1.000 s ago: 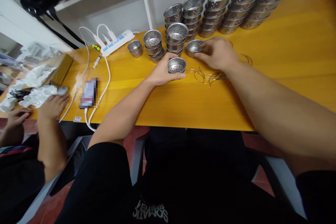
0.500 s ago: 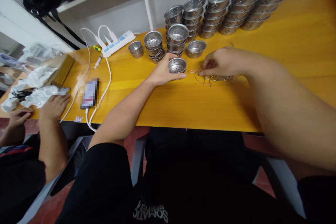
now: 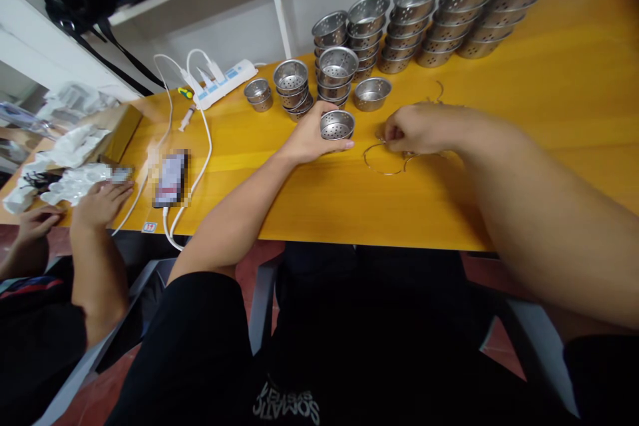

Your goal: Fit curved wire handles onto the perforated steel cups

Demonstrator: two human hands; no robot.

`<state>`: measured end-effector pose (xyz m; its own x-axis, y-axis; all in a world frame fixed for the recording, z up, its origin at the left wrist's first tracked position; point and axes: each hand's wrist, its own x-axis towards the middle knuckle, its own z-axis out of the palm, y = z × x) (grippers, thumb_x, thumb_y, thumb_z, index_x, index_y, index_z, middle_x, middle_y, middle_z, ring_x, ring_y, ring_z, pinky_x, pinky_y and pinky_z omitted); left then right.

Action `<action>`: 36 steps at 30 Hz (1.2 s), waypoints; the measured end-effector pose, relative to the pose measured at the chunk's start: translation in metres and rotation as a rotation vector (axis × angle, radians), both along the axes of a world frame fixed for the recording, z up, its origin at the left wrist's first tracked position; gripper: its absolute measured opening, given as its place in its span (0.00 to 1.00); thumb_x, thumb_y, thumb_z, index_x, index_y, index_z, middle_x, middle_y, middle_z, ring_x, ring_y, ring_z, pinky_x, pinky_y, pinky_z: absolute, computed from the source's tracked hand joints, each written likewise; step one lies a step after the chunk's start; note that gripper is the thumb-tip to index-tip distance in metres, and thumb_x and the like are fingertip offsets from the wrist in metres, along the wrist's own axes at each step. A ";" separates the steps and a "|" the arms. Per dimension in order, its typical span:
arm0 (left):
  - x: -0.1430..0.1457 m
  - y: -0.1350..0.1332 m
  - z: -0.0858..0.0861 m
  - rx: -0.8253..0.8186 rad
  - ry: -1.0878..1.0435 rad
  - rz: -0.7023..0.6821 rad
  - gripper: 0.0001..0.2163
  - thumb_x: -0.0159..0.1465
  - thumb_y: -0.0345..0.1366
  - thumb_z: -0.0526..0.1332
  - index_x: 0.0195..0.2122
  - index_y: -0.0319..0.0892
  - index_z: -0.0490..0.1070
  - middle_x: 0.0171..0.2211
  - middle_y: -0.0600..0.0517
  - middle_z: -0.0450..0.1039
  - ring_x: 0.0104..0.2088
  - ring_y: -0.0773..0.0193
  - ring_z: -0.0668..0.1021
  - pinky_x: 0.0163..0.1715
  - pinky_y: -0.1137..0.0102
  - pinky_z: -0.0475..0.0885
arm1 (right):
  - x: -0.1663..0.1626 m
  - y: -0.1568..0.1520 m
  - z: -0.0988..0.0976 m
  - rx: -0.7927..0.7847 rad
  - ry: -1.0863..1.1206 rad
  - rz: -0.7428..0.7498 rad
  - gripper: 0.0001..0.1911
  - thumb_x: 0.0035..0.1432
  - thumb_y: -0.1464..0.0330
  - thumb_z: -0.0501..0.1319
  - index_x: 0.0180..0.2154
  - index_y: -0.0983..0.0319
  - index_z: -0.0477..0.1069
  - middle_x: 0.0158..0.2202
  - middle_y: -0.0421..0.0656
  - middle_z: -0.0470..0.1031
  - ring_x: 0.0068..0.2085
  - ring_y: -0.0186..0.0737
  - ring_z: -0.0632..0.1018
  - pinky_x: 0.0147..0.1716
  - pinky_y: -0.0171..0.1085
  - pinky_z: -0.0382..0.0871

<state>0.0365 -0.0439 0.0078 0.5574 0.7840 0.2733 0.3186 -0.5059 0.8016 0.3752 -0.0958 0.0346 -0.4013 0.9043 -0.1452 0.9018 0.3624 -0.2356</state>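
Yellow wooden surface (image 3: 549, 100) runs from the left, where a co-worker's hands (image 3: 100, 203) rest near crumpled white plastic bags (image 3: 70, 180), to the far right, and its near edge passes just above the person's lap. Left hand (image 3: 312, 140) is curled around a small perforated steel cup (image 3: 337, 125), which stands upright on the surface, thumb along its near side. Right hand (image 3: 419, 128) has its fingers pressed together in a pinch on a thin round wire ring (image 3: 383, 158); the ring lies flat, just beside the cup but apart from it. More wire pieces (image 3: 439, 90) lie behind this hand (partly hidden by it).

Behind the cup stand short stacks of the same steel cups (image 3: 337, 73), a single shallow one (image 3: 372, 93), and longer leaning rows (image 3: 449, 13) toward the back wall. To the left are a white power strip (image 3: 219, 80) with cables and a blurred phone (image 3: 170, 178). Between the two forearms and the near edge the surface is bare, and much open room lies at the right.
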 end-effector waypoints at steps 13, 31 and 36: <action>0.001 -0.001 0.003 0.056 0.073 0.035 0.55 0.53 0.79 0.89 0.69 0.49 0.75 0.68 0.39 0.91 0.66 0.36 0.93 0.71 0.45 0.89 | -0.010 -0.009 0.029 0.021 0.075 -0.057 0.08 0.71 0.64 0.76 0.50 0.57 0.88 0.46 0.52 0.91 0.48 0.66 0.91 0.50 0.56 0.83; 0.004 -0.004 0.007 0.061 0.088 0.064 0.44 0.58 0.59 0.92 0.68 0.49 0.77 0.66 0.42 0.91 0.66 0.37 0.92 0.72 0.45 0.88 | -0.013 -0.011 0.027 0.076 0.215 -0.069 0.24 0.76 0.55 0.72 0.67 0.56 0.87 0.50 0.55 0.91 0.54 0.72 0.92 0.65 0.65 0.87; 0.005 -0.006 0.007 0.077 0.103 0.074 0.40 0.59 0.53 0.90 0.68 0.49 0.77 0.66 0.43 0.91 0.65 0.38 0.92 0.72 0.44 0.89 | -0.016 -0.014 0.030 0.087 0.229 -0.083 0.28 0.76 0.52 0.72 0.70 0.55 0.87 0.49 0.55 0.91 0.54 0.72 0.91 0.66 0.67 0.86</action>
